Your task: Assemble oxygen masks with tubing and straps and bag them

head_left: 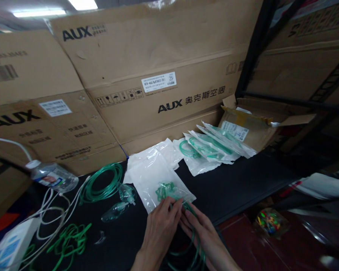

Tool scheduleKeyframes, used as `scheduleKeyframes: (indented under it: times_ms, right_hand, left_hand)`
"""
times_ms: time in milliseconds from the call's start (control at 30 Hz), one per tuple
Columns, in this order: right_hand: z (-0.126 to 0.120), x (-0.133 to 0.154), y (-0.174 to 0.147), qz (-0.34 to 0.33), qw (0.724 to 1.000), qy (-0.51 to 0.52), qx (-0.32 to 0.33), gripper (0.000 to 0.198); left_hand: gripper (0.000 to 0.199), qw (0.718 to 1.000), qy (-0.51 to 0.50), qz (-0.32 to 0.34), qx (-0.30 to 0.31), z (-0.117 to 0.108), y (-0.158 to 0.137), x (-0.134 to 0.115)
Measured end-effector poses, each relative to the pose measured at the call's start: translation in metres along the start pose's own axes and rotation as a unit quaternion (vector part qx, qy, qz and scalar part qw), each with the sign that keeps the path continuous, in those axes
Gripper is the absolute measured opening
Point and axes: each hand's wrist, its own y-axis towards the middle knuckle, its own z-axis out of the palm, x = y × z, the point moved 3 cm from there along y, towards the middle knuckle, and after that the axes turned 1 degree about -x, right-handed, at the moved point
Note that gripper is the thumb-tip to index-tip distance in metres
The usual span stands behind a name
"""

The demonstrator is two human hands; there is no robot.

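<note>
My right hand is closed round a coil of green tubing, whose loops hang below the fingers. Close beside it, my left hand has its fingertips pinched together at the near edge of a clear-fronted white pouch. Inside that pouch, near its lower end, green strap pieces show through the film. The fingers hide exactly where tubing and pouch meet. To the left lie another coil of green tubing and a clear mask with a second clear part.
Filled pouches lean in a row by an open carton. Large cardboard boxes wall the back. Left are a plastic bottle, white cables, a white power strip and tangled green straps.
</note>
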Motion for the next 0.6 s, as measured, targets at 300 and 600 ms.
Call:
scheduleKeyframes:
  times_ms: [300,600]
  right_hand:
    - [0.003,-0.010,0.003,-0.048,0.998,-0.032,-0.009,0.056]
    - [0.013,-0.009,0.007,0.005,1.000,-0.018,0.010,0.043]
  left_hand:
    - [0.025,0.982,-0.191,0.003,0.010,-0.003,-0.014,-0.024]
    - [0.024,0.990,-0.117,-0.066,0.031,0.003,-0.035,0.000]
